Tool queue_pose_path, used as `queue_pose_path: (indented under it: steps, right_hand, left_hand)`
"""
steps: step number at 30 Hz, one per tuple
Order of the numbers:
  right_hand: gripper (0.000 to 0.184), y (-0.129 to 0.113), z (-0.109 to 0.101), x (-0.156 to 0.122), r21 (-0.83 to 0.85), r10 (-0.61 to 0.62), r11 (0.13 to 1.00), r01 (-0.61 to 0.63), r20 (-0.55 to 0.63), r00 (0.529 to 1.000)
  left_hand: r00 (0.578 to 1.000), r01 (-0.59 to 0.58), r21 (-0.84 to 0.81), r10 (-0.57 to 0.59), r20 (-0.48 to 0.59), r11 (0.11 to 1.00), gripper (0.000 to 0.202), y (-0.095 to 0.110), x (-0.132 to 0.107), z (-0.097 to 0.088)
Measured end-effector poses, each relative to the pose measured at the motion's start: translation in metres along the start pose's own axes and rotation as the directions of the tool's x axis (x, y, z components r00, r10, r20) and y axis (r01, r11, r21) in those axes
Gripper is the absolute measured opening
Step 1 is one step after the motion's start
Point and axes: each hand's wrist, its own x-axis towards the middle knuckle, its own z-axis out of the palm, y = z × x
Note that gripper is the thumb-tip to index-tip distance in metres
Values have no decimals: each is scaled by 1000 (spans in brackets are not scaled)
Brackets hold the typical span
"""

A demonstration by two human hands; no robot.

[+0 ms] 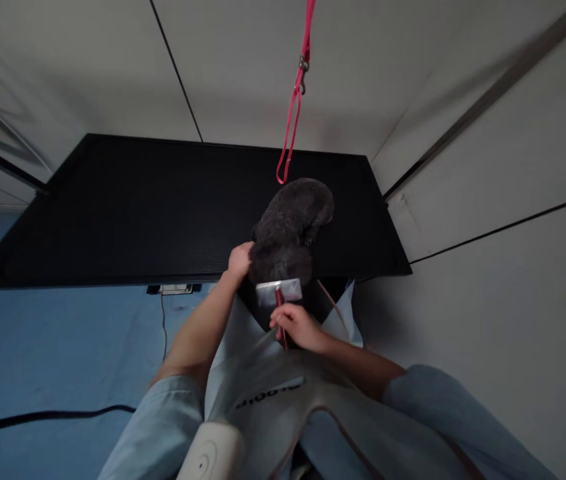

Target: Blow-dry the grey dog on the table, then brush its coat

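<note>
A small dark grey curly dog point(290, 227) stands on the black grooming table point(137, 213) near its front edge. My left hand point(239, 260) is closed against the dog's near left side, gripping its fur. My right hand point(297, 325) is wrapped round the red handle of a slicker brush point(279, 292). The brush's grey head rests against the dog's rear.
A pink leash point(295, 100) hangs from above to just behind the dog. White wall panels point(487, 200) close in the back and right. The floor point(63, 353) on the left is blue, with a black cable point(43, 417) and a wall socket point(175, 289).
</note>
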Motion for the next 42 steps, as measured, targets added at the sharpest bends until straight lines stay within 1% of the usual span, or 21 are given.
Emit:
queue_pose_path:
  steps: [2, 4, 6, 8, 9, 10, 12, 14, 16, 18, 20, 22, 23, 26, 28, 30, 33, 36, 37, 40, 42]
  right_hand:
    - [22, 16, 9, -15, -13, 137, 990, -137, 145, 980]
    - [23, 13, 10, -20, -2, 142, 989, -145, 213, 967]
    - [24, -6, 1, -9, 49, 5, 999, -12, 147, 989]
    - [23, -23, -9, 8, 46, -167, 984, 170, -58, 984]
    - [22, -27, -11, 14, 59, -197, 977, 206, -129, 972]
    - [21, -25, -11, 16, 70, -180, 979, 191, -138, 974]
    - [19, -11, -3, 8, 71, -76, 994, 78, -33, 997]
    - [18, 6, 7, -7, -14, 47, 999, -45, 157, 986]
    - [18, 11, 8, -16, -65, 62, 997, -47, 254, 965]
    - [20, 3, 1, -10, -65, -53, 996, 65, 167, 984]
    - [21, -6, -10, 4, -90, -179, 980, 175, -37, 983]
    - [24, -2, -17, 11, -79, -159, 985, 151, -102, 982]
    - [26, 6, -18, 9, -53, -110, 993, 106, -91, 990]
    - [30, 33, -13, -12, -4, 55, 998, -55, 71, 996]
    - [31, 37, -14, -25, -16, 79, 997, -77, 178, 981]
    - [30, 25, -24, -26, -43, 27, 999, -19, 178, 984]
    - [26, -3, -48, -8, -99, -96, 991, 93, -25, 995]
    - [23, -6, -58, 2, -78, -124, 990, 113, -151, 981]
    - [23, -2, -55, 0, -48, -80, 996, 74, -126, 989]
    - [22, 8, -44, -10, -36, 68, 997, -65, 94, 993]
    - [20, 2, -44, -11, -84, 50, 996, -36, 166, 985]
  left_hand:
    - [999, -7, 58, 5, 32, 998, 14, -4, 4, -4]
    - [999, -25, 91, 21, 47, 996, 15, -7, 9, -6]
    - [998, -39, 113, 34, 44, 993, 16, -7, 15, -8]
    - [999, -41, 145, 36, 37, 989, 17, -5, 20, -13]
    - [999, -39, 164, 33, 37, 986, 16, -3, 23, -16]
    - [999, -38, 182, 31, 39, 983, 15, 0, 25, -20]
    - [998, -38, 204, 28, 53, 978, 13, 7, 29, -27]
    - [997, -38, 191, 26, 68, 981, 10, 15, 32, -33]
    - [998, -21, 151, 12, 62, 988, 10, 24, 32, -35]
    - [1000, 12, 103, -13, 9, 995, 17, 37, 28, -37]
    - [993, 23, 33, -19, -117, 999, 27, 55, 21, -38]
    - [971, -54, -53, 39, -238, 997, 32, 75, 11, -37]
    - [962, -139, -83, 115, -246, 987, 31, 86, 6, -34]
    - [920, -385, -60, 378, -103, 921, 30, 111, -1, -15]
    - [900, -435, 12, 435, 13, 900, 30, 118, 4, 1]
    - [913, -405, 95, 397, 93, 909, 21, 117, 16, 12]
    - [942, -329, 203, 305, 141, 922, 12, 105, 38, 14]
    - [946, -315, 255, 280, 162, 914, 10, 92, 53, 6]
    - [945, -317, 260, 279, 171, 912, 11, 89, 56, 4]
    - [945, -312, 256, 272, 180, 915, 15, 86, 58, 1]
    - [944, -314, 244, 275, 182, 918, 17, 86, 60, 1]
